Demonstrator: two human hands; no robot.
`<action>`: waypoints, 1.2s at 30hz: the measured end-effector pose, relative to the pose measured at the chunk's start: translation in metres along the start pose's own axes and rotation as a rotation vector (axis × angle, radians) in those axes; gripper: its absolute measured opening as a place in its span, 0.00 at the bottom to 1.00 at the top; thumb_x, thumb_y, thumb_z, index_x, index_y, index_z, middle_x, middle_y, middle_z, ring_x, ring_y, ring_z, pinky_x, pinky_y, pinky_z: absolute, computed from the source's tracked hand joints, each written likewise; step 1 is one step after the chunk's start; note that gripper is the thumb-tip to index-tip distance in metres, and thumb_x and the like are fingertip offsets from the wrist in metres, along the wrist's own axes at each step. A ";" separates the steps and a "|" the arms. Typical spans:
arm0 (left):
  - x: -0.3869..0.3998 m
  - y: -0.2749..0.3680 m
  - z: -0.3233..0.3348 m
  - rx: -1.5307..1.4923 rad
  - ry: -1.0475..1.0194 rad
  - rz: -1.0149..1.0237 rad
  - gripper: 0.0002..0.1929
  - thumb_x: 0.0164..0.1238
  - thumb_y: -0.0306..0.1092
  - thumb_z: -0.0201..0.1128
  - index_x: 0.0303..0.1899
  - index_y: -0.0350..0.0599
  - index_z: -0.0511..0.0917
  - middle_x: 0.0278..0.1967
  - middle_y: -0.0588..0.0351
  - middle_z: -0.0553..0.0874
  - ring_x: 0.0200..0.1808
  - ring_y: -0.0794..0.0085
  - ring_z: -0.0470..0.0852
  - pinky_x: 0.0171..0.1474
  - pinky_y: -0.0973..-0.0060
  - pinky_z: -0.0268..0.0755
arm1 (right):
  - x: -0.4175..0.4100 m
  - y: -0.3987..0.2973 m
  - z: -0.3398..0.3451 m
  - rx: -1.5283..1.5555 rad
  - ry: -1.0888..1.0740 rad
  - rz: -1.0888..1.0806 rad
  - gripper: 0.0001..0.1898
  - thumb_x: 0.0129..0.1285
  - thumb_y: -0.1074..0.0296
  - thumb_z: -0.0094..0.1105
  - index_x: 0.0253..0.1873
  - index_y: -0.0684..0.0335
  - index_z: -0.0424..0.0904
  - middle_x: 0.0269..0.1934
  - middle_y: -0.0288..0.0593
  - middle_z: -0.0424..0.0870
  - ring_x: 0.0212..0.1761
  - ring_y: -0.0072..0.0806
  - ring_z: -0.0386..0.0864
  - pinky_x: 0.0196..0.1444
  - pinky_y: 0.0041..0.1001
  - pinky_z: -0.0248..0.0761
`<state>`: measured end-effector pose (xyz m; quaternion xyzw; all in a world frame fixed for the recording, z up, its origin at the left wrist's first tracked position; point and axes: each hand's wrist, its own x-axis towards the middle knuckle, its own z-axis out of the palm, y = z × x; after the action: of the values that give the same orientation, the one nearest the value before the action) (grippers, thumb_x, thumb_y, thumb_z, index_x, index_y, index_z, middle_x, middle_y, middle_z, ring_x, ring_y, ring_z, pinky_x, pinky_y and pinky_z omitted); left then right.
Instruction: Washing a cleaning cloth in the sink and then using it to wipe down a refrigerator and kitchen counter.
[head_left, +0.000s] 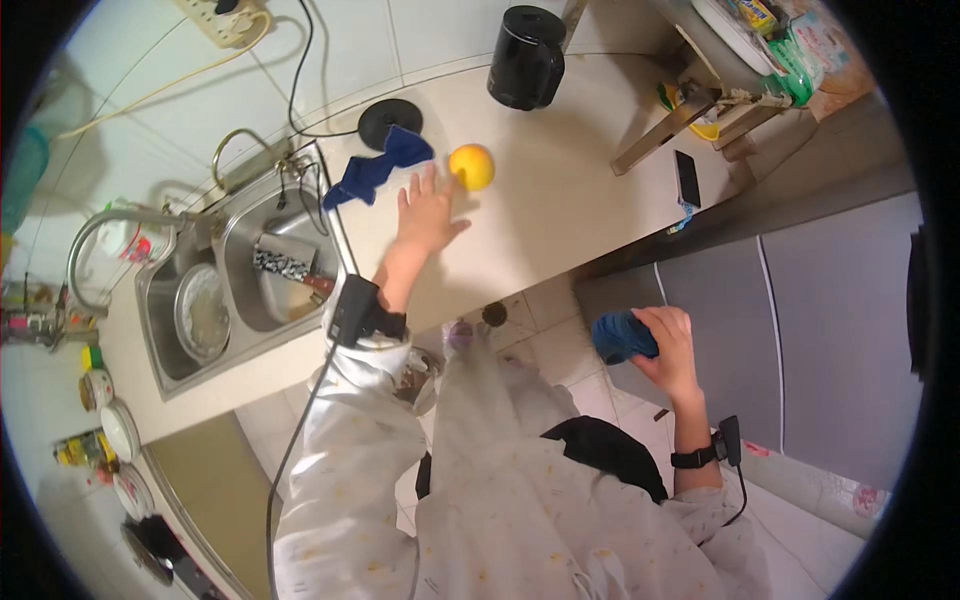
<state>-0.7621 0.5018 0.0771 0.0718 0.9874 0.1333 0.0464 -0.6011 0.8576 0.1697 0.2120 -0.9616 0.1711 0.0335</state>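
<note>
Over the pale countertop (555, 225) my left hand (426, 214) is spread, with nothing in its grasp. Its fingertips reach close to a dark blue cloth (367, 177), which lies crumpled beside the sink; whether they touch it I cannot tell. Just right of those fingers sits a round yellow-orange fruit (472, 166), apparently an orange. My right hand (667, 349) grips a bunched blue cloth (621, 337) in the air, away from the counter and in front of the grey cabinet or fridge doors. Part of that cloth is hidden by the fingers.
A black electric kettle (527, 58) stands near the wall, apart from its corded round base (391, 124). The double steel sink (161, 300) holds a cleaver (289, 262) and a basin (202, 313). A phone (686, 178) lies by the counter edge, near a wooden stand's leg (664, 131).
</note>
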 end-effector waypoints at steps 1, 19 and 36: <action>-0.006 -0.001 -0.009 0.007 0.007 -0.041 0.43 0.50 0.48 0.71 0.68 0.53 0.60 0.71 0.43 0.53 0.70 0.45 0.56 0.68 0.47 0.51 | -0.006 0.005 0.002 -0.003 -0.013 -0.023 0.32 0.34 0.71 0.68 0.52 0.59 0.76 0.48 0.44 0.76 0.52 0.44 0.71 0.57 0.40 0.61; -0.235 -0.038 -0.054 0.026 0.244 -0.236 0.31 0.55 0.46 0.67 0.60 0.46 0.71 0.64 0.36 0.65 0.67 0.46 0.63 0.63 0.55 0.60 | -0.070 0.047 0.014 0.120 0.018 -0.163 0.31 0.36 0.73 0.69 0.53 0.59 0.74 0.49 0.44 0.75 0.54 0.42 0.70 0.59 0.38 0.60; -0.076 -0.034 -0.057 -0.010 0.109 0.090 0.43 0.51 0.41 0.71 0.69 0.47 0.56 0.67 0.38 0.61 0.66 0.47 0.64 0.66 0.58 0.59 | 0.011 -0.022 0.018 0.128 0.078 -0.165 0.30 0.36 0.73 0.68 0.52 0.58 0.75 0.47 0.42 0.76 0.52 0.41 0.71 0.59 0.38 0.61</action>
<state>-0.6979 0.4432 0.1283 0.1084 0.9836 0.1436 -0.0131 -0.6019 0.8279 0.1608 0.2853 -0.9259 0.2371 0.0710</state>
